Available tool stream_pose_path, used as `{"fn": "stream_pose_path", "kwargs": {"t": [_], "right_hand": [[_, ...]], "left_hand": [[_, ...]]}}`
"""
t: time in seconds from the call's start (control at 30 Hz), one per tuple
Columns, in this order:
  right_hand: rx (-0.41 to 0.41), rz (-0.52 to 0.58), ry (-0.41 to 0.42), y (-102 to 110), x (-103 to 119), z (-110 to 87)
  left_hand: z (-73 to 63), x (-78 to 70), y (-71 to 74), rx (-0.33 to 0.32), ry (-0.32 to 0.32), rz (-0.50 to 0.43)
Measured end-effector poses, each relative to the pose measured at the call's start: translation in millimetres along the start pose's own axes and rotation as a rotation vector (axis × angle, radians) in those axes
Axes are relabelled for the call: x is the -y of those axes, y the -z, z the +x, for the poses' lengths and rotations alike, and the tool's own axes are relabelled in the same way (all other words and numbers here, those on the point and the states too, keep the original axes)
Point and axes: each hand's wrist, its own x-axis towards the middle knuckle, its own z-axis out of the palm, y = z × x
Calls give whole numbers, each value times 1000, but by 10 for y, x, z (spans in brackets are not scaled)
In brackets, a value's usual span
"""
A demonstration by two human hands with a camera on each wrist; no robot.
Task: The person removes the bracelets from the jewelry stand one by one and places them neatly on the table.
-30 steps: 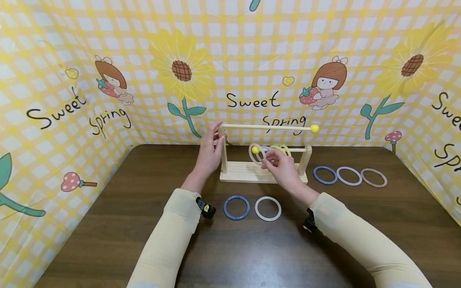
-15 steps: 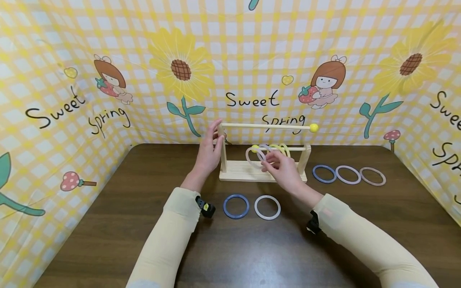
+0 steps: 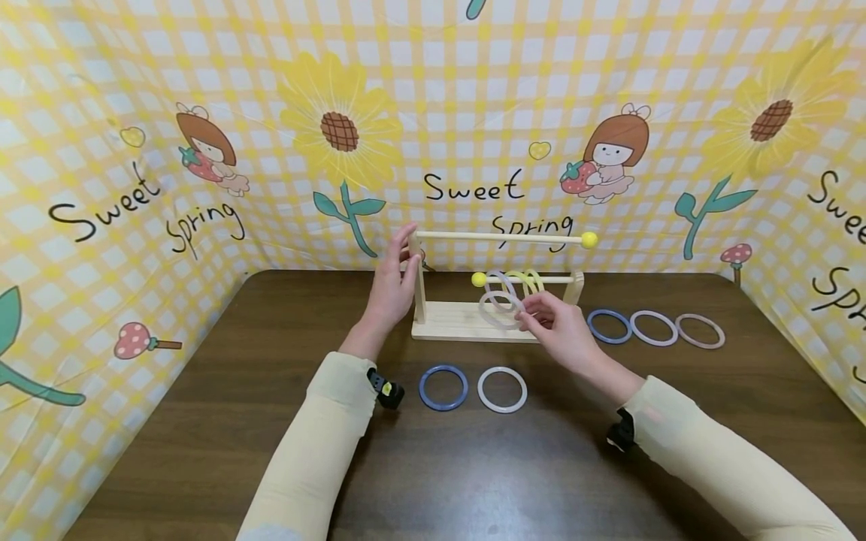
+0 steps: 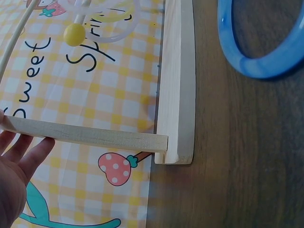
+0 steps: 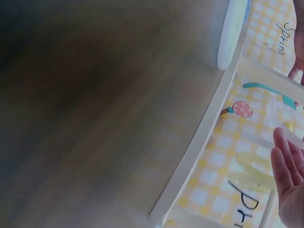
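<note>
My left hand (image 3: 392,284) touches the tall left post (image 4: 85,133) of a wooden ring rack (image 3: 460,330), its fingers extended against the outer face near the top. My right hand (image 3: 567,334) pinches a pale translucent ring (image 3: 482,308) by its right edge. That ring is off the lower rod, in front of it and over the rack's base. A lilac ring (image 3: 499,273) and yellow rings (image 3: 537,278) hang on the lower rod, which ends in a yellow ball (image 3: 478,279). The upper rod (image 3: 501,237) carries no ring.
On the dark table (image 3: 284,421), a blue ring (image 3: 423,394) and a whitish ring (image 3: 482,398) lie in front of the rack. To its right, a blue ring (image 3: 591,330), a lilac ring (image 3: 636,334) and a pinkish ring (image 3: 720,338) form a row. A checked cloth (image 3: 473,90) stands behind.
The right hand has moved the pale ring off the ball end of the lower rod, then right and down towards the person. The left hand stays at the post.
</note>
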Motion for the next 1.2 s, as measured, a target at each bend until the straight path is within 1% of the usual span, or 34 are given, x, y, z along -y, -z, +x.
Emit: {"fn": "stream_pose_path", "kwargs": {"t": [0.27,0.53,0.73,0.93,1.2], "right_hand": [[-7,-82,53,234,-76,-130],[5,-117,105,458,-145,-227],[27,-149,130,575,-222,-261],[69,-178,139,649,-252,-284],[176,-258,169,685,-303,-301]], "left_hand": [[-3,-2,-4,0,5,-1],[-5,-3,6,-5,-2,-8],[-3,-2,-1,-9,-14,-10],[-6,-6,-7,-15,-25,-3],[1,16,-18,-16,-41,-7]]}}
